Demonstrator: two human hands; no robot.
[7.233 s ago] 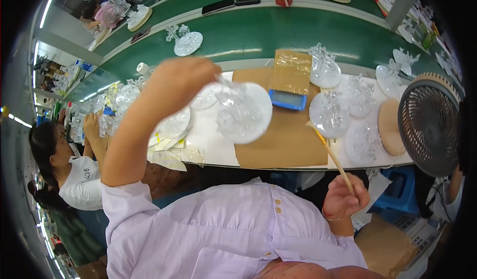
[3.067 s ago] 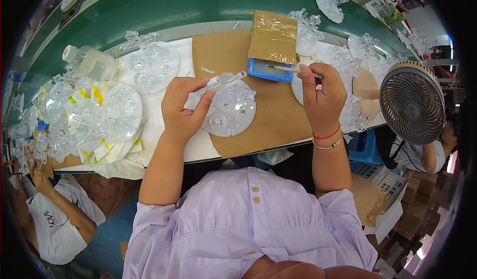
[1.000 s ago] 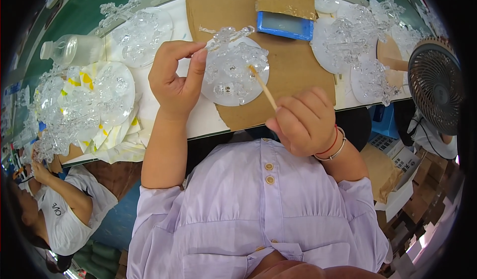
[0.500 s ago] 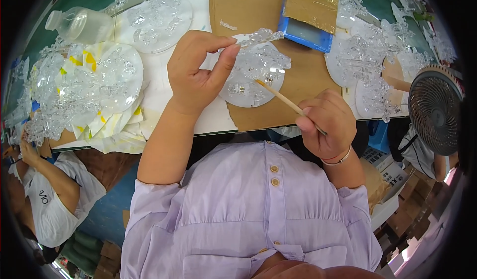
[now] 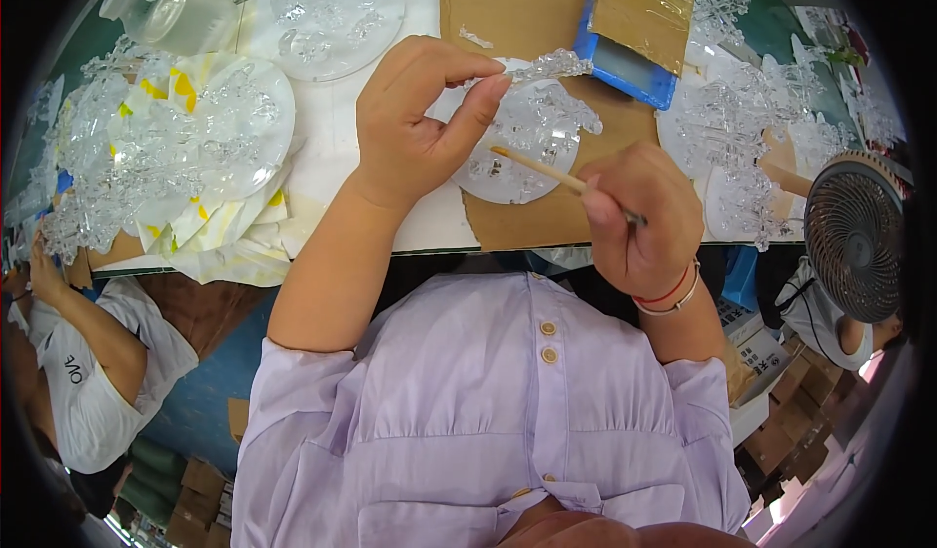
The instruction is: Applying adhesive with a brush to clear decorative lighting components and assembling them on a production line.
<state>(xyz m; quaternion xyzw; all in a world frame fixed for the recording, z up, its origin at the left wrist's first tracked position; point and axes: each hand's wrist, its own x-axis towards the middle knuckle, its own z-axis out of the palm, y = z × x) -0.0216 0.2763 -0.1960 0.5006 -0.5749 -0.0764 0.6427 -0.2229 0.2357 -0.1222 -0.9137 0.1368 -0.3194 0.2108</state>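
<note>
My left hand (image 5: pixel 420 119) is closed in a pinch of thumb and forefinger. From its fingertips a clear, knobbly plastic sprig (image 5: pixel 554 66) points to the right. Beneath lies a round white disc (image 5: pixel 520 189) with clear plastic pieces (image 5: pixel 532 123) on it. My right hand (image 5: pixel 646 221) grips a thin wooden stick (image 5: pixel 543 168) with an amber tip and a dark rear end. Its tip is over the disc's clear pieces; whether it touches them I cannot tell.
Brown cardboard (image 5: pixel 517 224) lies under part of the disc. Behind it stands a blue box (image 5: pixel 625 72) with a taped cardboard flap (image 5: pixel 644 11). Clear plastic pieces heap at left and right. A plastic bottle (image 5: pixel 181 19), a fan (image 5: pixel 857 241) and a co-worker's arm (image 5: pixel 102 338) are also around.
The view has shifted slightly, moving the table things to the right and up. The stick's tip sits a little further left over the disc. Both hands keep their grips.
</note>
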